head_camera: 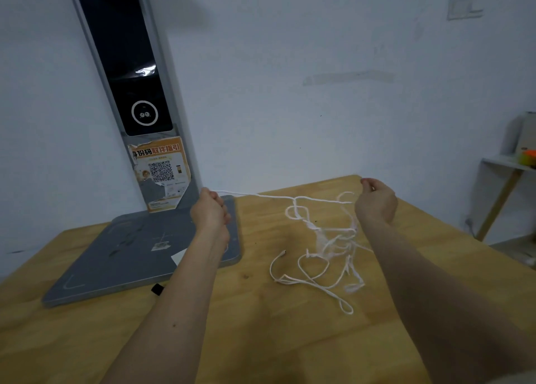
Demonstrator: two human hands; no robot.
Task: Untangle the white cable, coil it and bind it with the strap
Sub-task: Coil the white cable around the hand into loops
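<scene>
Left hand: the left hand (211,209) is raised above the grey flat metal base plate (121,256), fingers curled into a fist that pinches one run of the thin white cable (316,238).
Right hand: the right hand (375,199) is raised over the far right part of the light wooden tabletop (261,325), fingertips pressed together; it appears to pinch another part of the cable, though the contact itself is too small to be sure of.
Cable, stretched part: one strand runs nearly level from the left fist rightward toward the knot cluster, so its long axis lies left to right between the two hands.
Cable, tangled part: the loops and knots hang and lie below and between the hands, nearer the right hand, spilling toward the person onto the table; one free end lies on the wood at the tangle's left edge.
Strap: a small black tab (157,289) shows beside the left forearm at the plate's near edge; possibly the strap, I cannot tell.
Judgement: untangling is at an early stage, with no coil formed; the right hand is better placed to work the knots while the left keeps tension.
</scene>
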